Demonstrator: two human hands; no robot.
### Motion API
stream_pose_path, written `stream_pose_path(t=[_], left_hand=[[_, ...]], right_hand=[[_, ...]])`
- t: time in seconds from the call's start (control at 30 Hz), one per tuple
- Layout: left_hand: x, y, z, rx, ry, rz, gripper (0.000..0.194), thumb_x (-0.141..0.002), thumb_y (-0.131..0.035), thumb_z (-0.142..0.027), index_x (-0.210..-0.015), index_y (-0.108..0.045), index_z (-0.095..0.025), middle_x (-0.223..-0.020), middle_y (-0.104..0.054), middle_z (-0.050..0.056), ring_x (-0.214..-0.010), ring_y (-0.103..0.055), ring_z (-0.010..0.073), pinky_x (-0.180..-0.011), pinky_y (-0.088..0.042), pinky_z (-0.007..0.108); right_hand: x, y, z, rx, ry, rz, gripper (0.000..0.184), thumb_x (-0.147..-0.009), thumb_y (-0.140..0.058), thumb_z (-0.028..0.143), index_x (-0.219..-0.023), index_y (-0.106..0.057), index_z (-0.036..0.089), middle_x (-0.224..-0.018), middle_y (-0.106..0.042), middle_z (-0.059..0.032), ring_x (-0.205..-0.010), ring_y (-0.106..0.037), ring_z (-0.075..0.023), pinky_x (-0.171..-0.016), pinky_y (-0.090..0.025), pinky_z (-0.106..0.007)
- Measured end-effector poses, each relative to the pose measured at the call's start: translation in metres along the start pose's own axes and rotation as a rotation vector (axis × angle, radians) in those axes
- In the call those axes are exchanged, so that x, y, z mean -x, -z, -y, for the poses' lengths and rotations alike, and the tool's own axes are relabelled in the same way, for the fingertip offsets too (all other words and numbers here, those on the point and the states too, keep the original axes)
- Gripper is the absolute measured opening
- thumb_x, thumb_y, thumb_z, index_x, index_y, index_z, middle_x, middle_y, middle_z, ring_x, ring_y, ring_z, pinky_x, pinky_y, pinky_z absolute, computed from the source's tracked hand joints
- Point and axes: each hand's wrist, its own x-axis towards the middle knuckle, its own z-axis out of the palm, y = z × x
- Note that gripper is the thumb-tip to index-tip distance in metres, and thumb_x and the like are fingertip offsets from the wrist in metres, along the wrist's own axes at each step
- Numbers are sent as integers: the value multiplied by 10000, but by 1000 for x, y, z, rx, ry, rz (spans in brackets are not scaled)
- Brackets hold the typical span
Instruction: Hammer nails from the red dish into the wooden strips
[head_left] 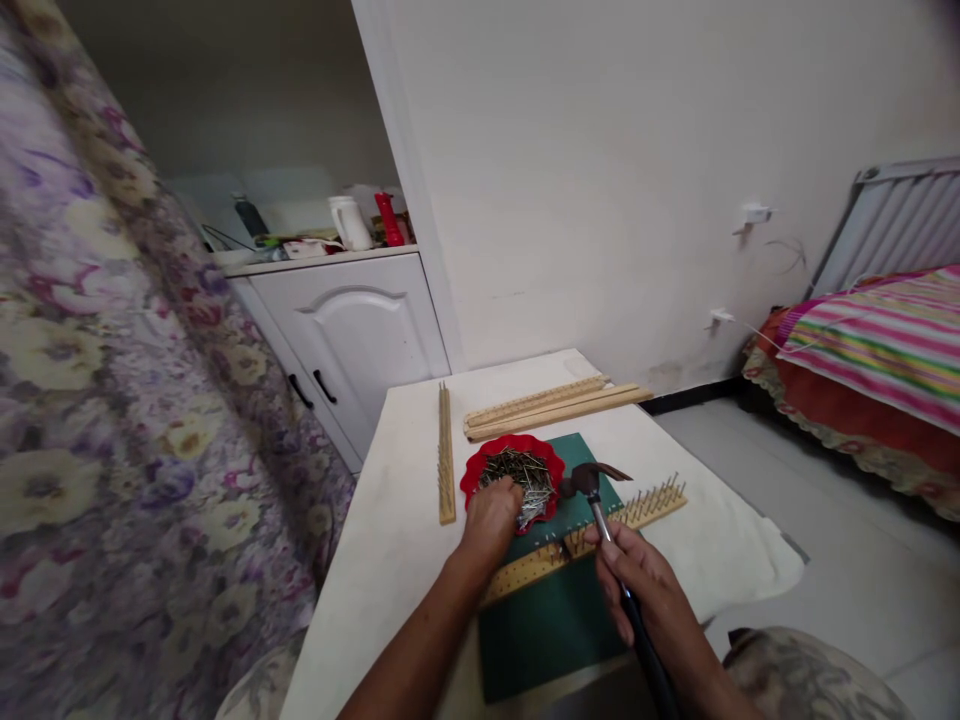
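My left hand [493, 512] reaches into a scalloped red bowl [553, 462] of loose nails [536, 487], some dark and some silvery. Its fingers are curled together down at the nails, and their tips are hidden. A claw hammer [604, 520] is in my right hand [649, 575], gripped along the shaft with its head up and to the left. Below the hammer head lies a wooden strip [525, 572] with drilled holes on its left part. Rows of nails stand up from its right part. The strip crosses a green board [551, 635].
A white table [397, 440] bears everything. Another nail-studded strip [446, 470] lies at the left, and several wooden strips [555, 405] at the back. Beyond are a white cabinet [360, 340], a floral curtain [135, 400] on the left and a bed [877, 340] on the right.
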Motion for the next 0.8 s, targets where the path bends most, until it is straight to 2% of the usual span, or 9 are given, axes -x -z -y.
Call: stream_pose_path(t=[0.2, 0.3, 0.4, 0.5, 0.63, 0.7, 0.8], left_hand=[[11, 12, -2, -13, 26, -55, 188, -829, -441, -142, -822, -621, -191, -822, -611, 52, -774, -556, 189, -681, -400, 273], [26, 21, -9, 60, 5, -127, 195, -867, -407, -172, -837, -597, -203, -815, -599, 37, -769, -551, 178, -674, -393, 261], [49, 27, -26, 287, -35, -180, 209, -903, -375, -225, -836, -572, -208, -829, -589, 28, -764, -552, 164, -676, -403, 256], [72, 28, -46, 542, -72, -167, 205, -907, -393, -258, -798, -558, -204, -817, -589, 29, -757, -552, 157, -672, -416, 249], [91, 24, -62, 710, -116, -162, 204, -891, -423, -257, -762, -570, -198, -771, -578, 30, -749, -550, 156, -671, -416, 249], [95, 19, -65, 787, -77, -169, 183, -865, -470, -265, -738, -582, -193, -737, -576, 25, -724, -550, 154, -652, -414, 247], [100, 8, -71, 1066, 90, -151, 145, -809, -553, -298, -727, -590, -185, -648, -578, -3, -602, -545, 129, -580, -414, 230]], right_hand=[[0, 2, -3, 30, 26, -5, 311, -827, -573, 471, -939, -525, 185, -491, -499, 100, -254, -343, -28, -288, -226, -139], [1, 0, -6, 134, 69, -35, 303, -813, -600, 457, -924, -521, 186, -448, -466, 122, -251, -331, -23, -294, -228, -130], [1, -1, -11, 222, 112, -83, 288, -799, -632, 423, -926, -522, 189, -441, -453, 132, -262, -333, -28, -291, -244, -129], [-1, -1, -16, 236, 125, -108, 275, -799, -634, 407, -936, -525, 195, -494, -499, 118, -268, -347, -28, -277, -257, -129], [-2, 1, -20, 225, 125, -101, 244, -805, -626, 385, -920, -524, 195, -489, -516, 119, -257, -342, -19, -272, -254, -116], [-1, 2, -20, 203, 117, -86, 236, -800, -631, 372, -911, -525, 193, -467, -505, 126, -252, -337, -17, -274, -254, -112], [2, 4, -20, 148, 102, -62, 254, -781, -642, 376, -909, -522, 191, -448, -520, 122, -243, -344, -16, -276, -246, -110]])
